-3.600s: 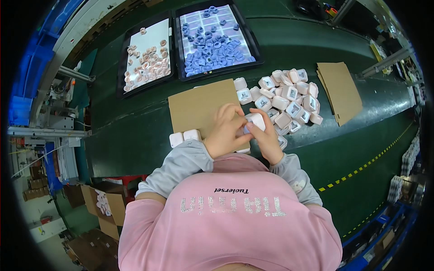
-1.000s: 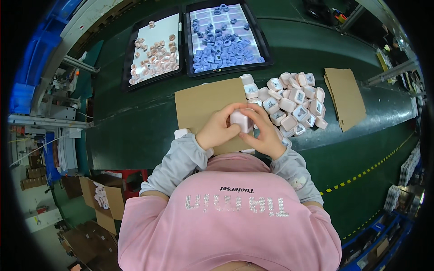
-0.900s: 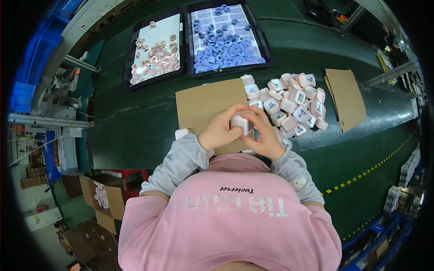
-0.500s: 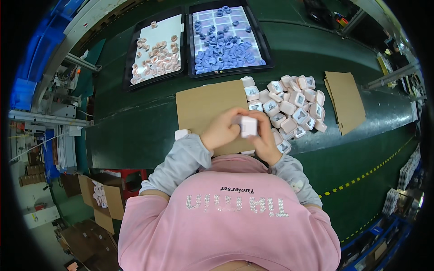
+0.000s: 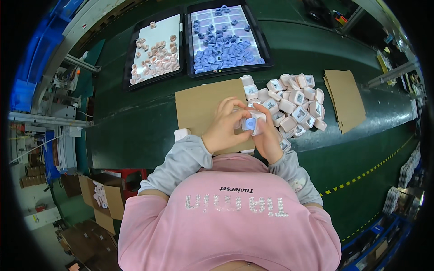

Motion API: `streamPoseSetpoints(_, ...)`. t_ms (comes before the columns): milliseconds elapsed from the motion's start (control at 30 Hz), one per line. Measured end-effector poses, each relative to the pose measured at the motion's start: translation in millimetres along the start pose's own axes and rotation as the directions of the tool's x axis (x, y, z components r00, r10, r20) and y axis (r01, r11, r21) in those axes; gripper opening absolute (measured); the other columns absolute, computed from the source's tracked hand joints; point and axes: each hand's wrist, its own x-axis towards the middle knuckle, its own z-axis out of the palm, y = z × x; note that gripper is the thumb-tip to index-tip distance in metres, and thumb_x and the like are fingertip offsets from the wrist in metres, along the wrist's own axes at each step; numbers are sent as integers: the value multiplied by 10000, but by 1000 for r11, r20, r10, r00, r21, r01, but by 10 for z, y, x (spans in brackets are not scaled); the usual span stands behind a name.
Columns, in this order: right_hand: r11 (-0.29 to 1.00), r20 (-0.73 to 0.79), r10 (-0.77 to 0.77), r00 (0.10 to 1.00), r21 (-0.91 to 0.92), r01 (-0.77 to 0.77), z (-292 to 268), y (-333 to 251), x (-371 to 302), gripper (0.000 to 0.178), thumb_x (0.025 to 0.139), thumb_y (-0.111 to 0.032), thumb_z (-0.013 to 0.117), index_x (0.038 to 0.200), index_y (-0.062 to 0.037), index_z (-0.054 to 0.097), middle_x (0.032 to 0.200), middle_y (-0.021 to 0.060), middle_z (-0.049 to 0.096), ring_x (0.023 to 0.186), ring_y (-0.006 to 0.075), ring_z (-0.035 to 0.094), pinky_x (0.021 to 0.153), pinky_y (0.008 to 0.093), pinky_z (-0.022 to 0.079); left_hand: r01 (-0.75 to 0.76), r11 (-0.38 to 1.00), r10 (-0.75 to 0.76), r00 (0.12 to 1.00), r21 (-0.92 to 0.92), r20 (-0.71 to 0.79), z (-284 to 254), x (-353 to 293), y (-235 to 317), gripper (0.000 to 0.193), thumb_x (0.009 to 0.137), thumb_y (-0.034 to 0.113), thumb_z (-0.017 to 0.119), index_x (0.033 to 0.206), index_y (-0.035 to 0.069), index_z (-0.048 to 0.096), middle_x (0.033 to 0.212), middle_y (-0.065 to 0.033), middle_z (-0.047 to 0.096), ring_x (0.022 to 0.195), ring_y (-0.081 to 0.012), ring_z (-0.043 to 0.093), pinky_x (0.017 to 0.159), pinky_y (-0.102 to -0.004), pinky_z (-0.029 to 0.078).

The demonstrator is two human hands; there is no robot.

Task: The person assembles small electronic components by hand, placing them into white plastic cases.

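Both my hands meet over a sheet of brown cardboard [image 5: 199, 104], around a small pale pink box [image 5: 259, 116] that looks like a ring box. A light blue piece [image 5: 250, 123] shows at its middle. My left hand [image 5: 222, 127] is closed at the box's left side, thumb and fingertips at the blue piece. My right hand [image 5: 270, 141] wraps the box from the right. Fingers hide part of it. Beyond my right hand spreads a pile of similar pale pink boxes [image 5: 287, 107], several showing a light insert with a dark mark.
Two black trays stand at the back: one with pinkish small pieces [image 5: 162, 58], one with blue pieces [image 5: 228, 54]. Folded cardboard [image 5: 346, 100] lies at the right. A single pale box [image 5: 182, 134] sits by my left sleeve. An open carton [image 5: 116, 198] stands lower left.
The box in my hands has turned and opened, so the blue piece now shows. My left fingers have shifted onto its middle. The piles and trays look unchanged.
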Motion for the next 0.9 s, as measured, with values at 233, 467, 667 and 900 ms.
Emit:
streamPoseSetpoints(233,817,-118,-237,964,-562,132,-158,119,50,378,850,-144,628,1165,-37,449,1038,87,538,869,116,542,735,246,469,-25,997,28,999,76,-43,219,-40,-6,324,656,239,752,850,52,570,1003,-86,450,1043,-304,415,963,-465,270)
streamPoseSetpoints(467,770,14,-99,995,-632,85,-219,-96,54,298,896,-177,565,1137,-30,470,829,43,583,679,93,556,539,228,474,-41,999,41,999,-8,-17,180,-34,-14,295,674,221,742,835,68,548,1025,-94,439,1041,-301,409,957,-441,254)
streamPoseSetpoints(667,882,44,61,997,-470,-33,-150,-171,6,274,926,-202,516,1131,-27,473,890,60,579,712,90,560,584,216,475,-71,997,72,997,-32,16,174,-80,-25,316,686,232,734,857,78,518,1023,-94,433,1044,-303,408,953,-441,255)
streamPoseSetpoints(900,824,38,9,999,-566,14,-230,-85,40,236,924,-207,496,1061,-17,528,915,54,568,796,79,545,661,219,455,-26,999,27,999,-21,36,200,-162,-4,307,723,211,713,897,83,495,1028,-104,421,1044,-316,399,944,-432,259)
